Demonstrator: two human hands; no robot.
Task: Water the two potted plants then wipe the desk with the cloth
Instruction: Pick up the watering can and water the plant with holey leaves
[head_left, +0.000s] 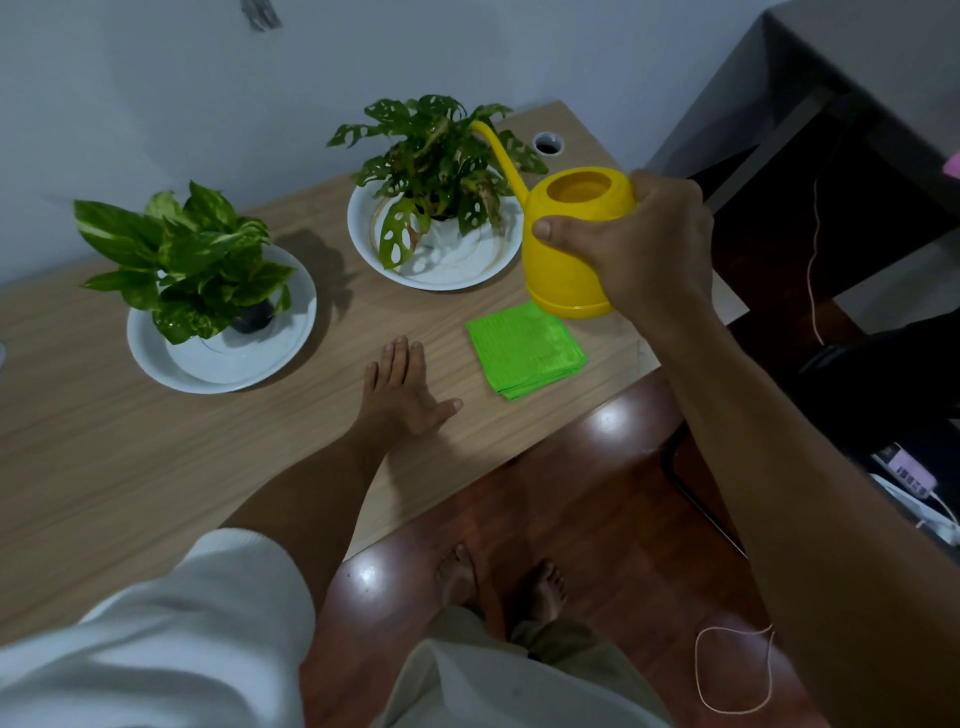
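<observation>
My right hand (644, 244) grips a yellow watering can (563, 260) held above the desk's right end, its long spout reaching up-left into the leaves of the right potted plant (436, 161). That plant stands in a white dish (447, 265). The left potted plant (192, 260), with broad variegated leaves and a dark pot, stands in another white dish (228, 358). A folded green cloth (527, 348) lies on the wooden desk (156, 467) just below the can. My left hand (402, 389) rests flat on the desk, fingers straight, left of the cloth.
A round cable hole (548, 144) sits at the desk's far right corner. A dark second desk (857, 156) stands to the right, with a power strip (906, 475) and cords on the floor. My bare feet (498, 582) stand on the red-brown floor by the desk's front edge.
</observation>
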